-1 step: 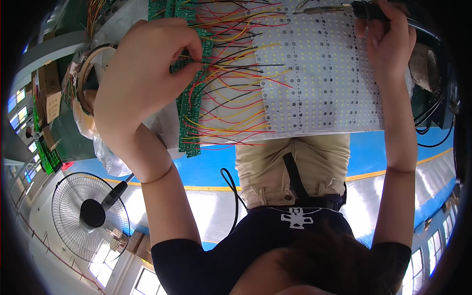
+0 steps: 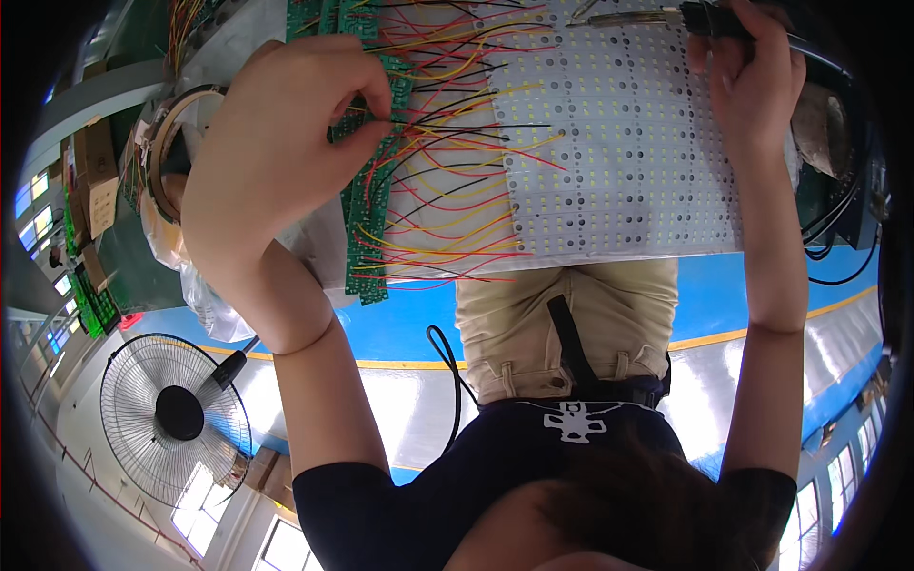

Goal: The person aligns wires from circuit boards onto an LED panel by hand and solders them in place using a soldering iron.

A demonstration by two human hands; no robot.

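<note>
Green circuit board (image 2: 373, 181) edge pinched in left hand (image 2: 276, 162), soldering iron (image 2: 666, 16) in right hand (image 2: 752, 81).

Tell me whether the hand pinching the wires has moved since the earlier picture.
No. The left hand sits at the same spot against the green circuit boards, fingertips pinching the wires as before; the earlier picture shows no shift.
</note>
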